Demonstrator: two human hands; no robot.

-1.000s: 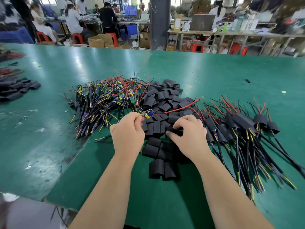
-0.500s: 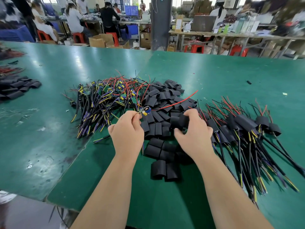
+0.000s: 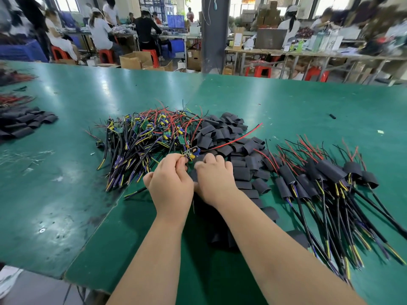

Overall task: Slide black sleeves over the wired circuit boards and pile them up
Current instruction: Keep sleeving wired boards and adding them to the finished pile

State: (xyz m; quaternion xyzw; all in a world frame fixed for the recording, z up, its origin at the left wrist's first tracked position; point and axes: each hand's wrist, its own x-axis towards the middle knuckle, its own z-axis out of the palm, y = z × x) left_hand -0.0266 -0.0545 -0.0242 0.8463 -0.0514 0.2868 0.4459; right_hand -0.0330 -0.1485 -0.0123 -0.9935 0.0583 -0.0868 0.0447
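Here, at the frame's centre, a wired circuit board (image 3: 191, 153) is pinched in the left hand (image 3: 170, 186) and a black sleeve (image 3: 198, 159) is gripped by the curled right hand (image 3: 214, 181) just beside it, presumably so the sleeve's mouth can be lined up for sliding

Bright daylight from the far windows (image 3: 251, 1) streaks pale glare across our green table (image 3: 72, 100), soft shadow pools under our arms (image 3: 275, 249), our right hand (image 3: 214, 179) and the distant workers (image 3: 99, 31) blur, and the frame's edges bend.
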